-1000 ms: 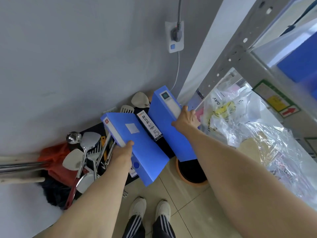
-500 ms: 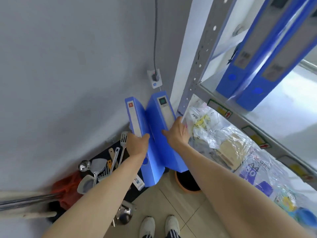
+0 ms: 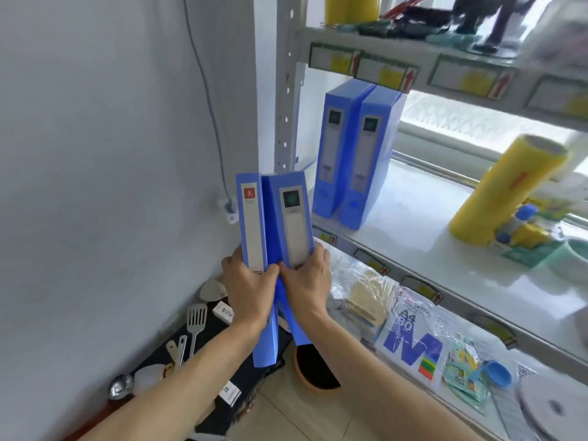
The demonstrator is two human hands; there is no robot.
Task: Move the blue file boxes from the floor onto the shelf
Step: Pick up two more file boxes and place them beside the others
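A: Where are the boxes right now?

B: Two are in the air, held upright side by side with spines toward the camera. The left hand [image 3: 251, 289] is clenched around the lower part of the left file box [image 3: 253, 224], the one with a red mark at the top of its spine label. The right hand [image 3: 307, 281] grips the right file box [image 3: 292, 221], which carries a dark square on its label. The thumbs almost meet between the two spines.

A: And the shelf?

B: The shelf board [image 3: 413, 249] lies up and to the right of the hands, beyond the grey perforated upright post [image 3: 286, 90]. Two shelved file boxes [image 3: 353, 154] already stand there on end, touching each other, close behind the post.

A: So what does the move turn on?

B: The long axes of the carried boxes run vertically, matching the standing pair, so I judge no turning is needed; they want lifting and carrying rightward. The right hand is nearer the shelf, so its box would likely go in first. The open space lies to the right of the standing pair, before the yellow roll [image 3: 506, 192].

A: Any snag?

B: The carried boxes sit just in front of the post, and their lower ends hang below the shelf edge, so I think they must clear both.
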